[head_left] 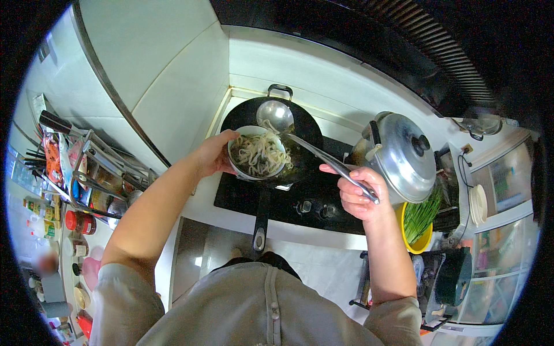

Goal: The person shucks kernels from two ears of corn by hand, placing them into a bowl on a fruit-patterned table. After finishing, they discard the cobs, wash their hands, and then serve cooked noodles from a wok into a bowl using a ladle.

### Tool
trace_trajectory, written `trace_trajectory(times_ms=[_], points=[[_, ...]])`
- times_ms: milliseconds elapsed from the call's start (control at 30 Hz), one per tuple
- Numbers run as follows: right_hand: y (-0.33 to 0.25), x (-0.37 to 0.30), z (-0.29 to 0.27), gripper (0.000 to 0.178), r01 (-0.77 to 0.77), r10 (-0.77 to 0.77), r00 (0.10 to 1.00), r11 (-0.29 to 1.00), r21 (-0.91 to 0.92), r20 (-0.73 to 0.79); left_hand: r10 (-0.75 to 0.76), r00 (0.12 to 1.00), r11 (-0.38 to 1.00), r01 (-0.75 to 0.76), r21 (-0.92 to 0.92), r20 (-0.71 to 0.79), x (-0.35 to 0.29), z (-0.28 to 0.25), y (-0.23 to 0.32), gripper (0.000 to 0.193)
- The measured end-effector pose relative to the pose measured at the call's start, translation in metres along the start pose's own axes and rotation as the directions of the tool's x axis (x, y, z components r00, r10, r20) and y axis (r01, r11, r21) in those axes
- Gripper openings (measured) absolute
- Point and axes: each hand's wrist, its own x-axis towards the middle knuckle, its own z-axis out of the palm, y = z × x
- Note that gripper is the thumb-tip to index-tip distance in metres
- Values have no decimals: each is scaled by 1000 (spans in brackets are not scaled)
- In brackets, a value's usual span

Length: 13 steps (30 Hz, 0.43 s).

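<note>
Left hand (214, 154) clasping bowl (258, 154) of noodles over wok (306, 124), right hand (360, 193) fisted on ladle (276, 114) handle, long axis slanting up-left, scoop poised just beyond bowl's far rim.

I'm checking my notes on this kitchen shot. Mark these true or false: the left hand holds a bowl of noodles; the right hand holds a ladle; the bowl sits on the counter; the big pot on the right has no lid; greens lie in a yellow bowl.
1. The left hand holds a bowl of noodles: true.
2. The right hand holds a ladle: true.
3. The bowl sits on the counter: false, it is held over the wok.
4. The pot has no lid: false, a metal lid covers it.
5. Greens lie in a yellow bowl: true.
</note>
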Motion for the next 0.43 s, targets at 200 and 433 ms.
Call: trace_trajectory(times_ms=[200,433], points=[[-1,-8,16,55,68,-80,996,972,-225,-41,29,998,990,-21,-136,55,25,-16,-12,50],[11,-22,39,50,-136,-136,974,293,-946,-182,116,992,920,-124,-370,-45,45,-14,-31,50]])
